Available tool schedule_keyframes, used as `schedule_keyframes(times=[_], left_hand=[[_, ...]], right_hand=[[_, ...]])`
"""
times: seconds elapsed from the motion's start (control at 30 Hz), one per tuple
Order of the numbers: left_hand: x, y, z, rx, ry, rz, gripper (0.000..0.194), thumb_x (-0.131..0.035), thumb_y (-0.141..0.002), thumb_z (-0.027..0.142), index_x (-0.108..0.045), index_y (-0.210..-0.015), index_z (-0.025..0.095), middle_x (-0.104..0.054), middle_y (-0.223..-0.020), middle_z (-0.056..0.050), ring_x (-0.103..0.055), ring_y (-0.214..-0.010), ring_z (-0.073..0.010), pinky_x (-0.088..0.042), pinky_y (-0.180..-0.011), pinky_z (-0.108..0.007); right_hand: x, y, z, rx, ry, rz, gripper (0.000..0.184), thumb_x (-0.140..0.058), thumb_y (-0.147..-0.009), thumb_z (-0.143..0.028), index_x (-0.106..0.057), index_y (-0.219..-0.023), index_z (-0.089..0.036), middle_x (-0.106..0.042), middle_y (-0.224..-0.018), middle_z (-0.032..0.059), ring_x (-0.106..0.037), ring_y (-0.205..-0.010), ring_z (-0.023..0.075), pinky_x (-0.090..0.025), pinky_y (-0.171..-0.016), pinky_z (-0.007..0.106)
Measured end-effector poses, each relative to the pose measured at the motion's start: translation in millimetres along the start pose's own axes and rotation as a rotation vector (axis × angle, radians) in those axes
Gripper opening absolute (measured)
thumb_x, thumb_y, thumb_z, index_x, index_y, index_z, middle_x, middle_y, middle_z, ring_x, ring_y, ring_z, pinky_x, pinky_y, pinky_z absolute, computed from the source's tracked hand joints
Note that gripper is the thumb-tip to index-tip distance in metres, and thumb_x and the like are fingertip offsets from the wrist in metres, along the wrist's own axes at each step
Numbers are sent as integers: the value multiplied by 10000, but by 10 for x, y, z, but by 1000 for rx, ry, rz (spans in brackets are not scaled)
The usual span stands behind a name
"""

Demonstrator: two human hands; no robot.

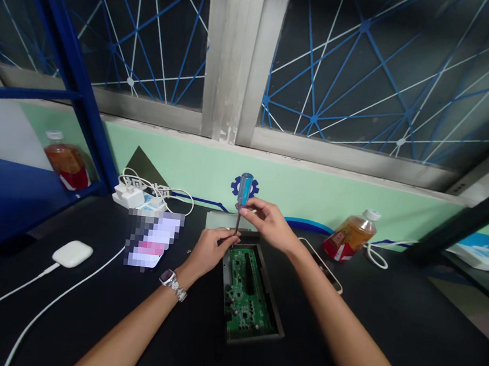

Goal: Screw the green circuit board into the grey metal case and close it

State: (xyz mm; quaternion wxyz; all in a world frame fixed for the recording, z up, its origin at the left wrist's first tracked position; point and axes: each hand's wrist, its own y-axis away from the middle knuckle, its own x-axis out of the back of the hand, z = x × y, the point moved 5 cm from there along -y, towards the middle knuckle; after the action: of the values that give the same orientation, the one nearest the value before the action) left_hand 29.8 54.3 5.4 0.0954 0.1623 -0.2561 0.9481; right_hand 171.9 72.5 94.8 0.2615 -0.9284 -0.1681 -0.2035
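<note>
A green circuit board (243, 299) lies in a shallow metal frame (276, 320) on the dark table. Above its far left corner stands a screwdriver (244, 192) with a clear blue handle, shaft pointing down. The fingers of my right hand (271, 224) pinch it near the lower end of the handle. My left hand (211, 250) is closed at the screwdriver's lower shaft, thumb and fingertips by the frame's corner. Whether they grip the shaft or a small screw there is too small to tell. The screwdriver's tip is hidden by these fingers.
Left of my hands lie a lit phone (155, 242), a white charging case (73, 253) with its cable, and a power strip (149, 201) with plugs. To the right, a phone (327, 270) lies partly behind my forearm, near a drink bottle (351, 235). Windows stand behind.
</note>
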Motion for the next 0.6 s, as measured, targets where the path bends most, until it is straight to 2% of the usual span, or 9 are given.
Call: schedule_keyframes(times=[0.1,0.23,0.37,0.47,0.6], left_hand=[[9,6,49,-24,-54,-10,251,-521,-940,288,-748,-1004,204,-757,-958,-61,-691,-874,-217,-508,-810,-307],[74,35,115,-99,-249,19,189,-582,-872,213,-714,-1006,195,-716,-942,-74,-659,-851,-216,-498,-805,-311],[123,67,15,-82,-379,-15,179,-592,-821,143,-715,-932,212,-699,-909,-64,-656,-858,-220,-487,-823,-309],[120,80,-79,-56,-438,-71,169,-574,-851,151,-728,-874,215,-707,-875,-59,-661,-834,-218,-476,-826,-312],[103,90,-104,-42,-504,-103,209,-523,-913,186,-731,-916,208,-713,-915,-65,-655,-865,-218,-461,-841,-321]], right_hand=[[6,22,-68,77,138,110,178,-605,-870,-372,-598,-842,-196,-574,-781,10,-541,-733,155,-423,-681,272],[-21,54,-165,172,304,208,144,-611,-852,-306,-540,-772,-209,-530,-760,6,-505,-710,154,-418,-701,280],[-43,68,-177,205,356,279,134,-606,-840,-262,-505,-765,-215,-508,-769,7,-486,-687,151,-421,-699,280],[-54,75,-164,225,361,320,137,-607,-838,-255,-498,-765,-214,-493,-767,5,-471,-669,144,-419,-684,275],[-67,90,-148,260,363,379,135,-609,-832,-255,-498,-767,-210,-476,-750,-5,-460,-655,139,-410,-651,268]])
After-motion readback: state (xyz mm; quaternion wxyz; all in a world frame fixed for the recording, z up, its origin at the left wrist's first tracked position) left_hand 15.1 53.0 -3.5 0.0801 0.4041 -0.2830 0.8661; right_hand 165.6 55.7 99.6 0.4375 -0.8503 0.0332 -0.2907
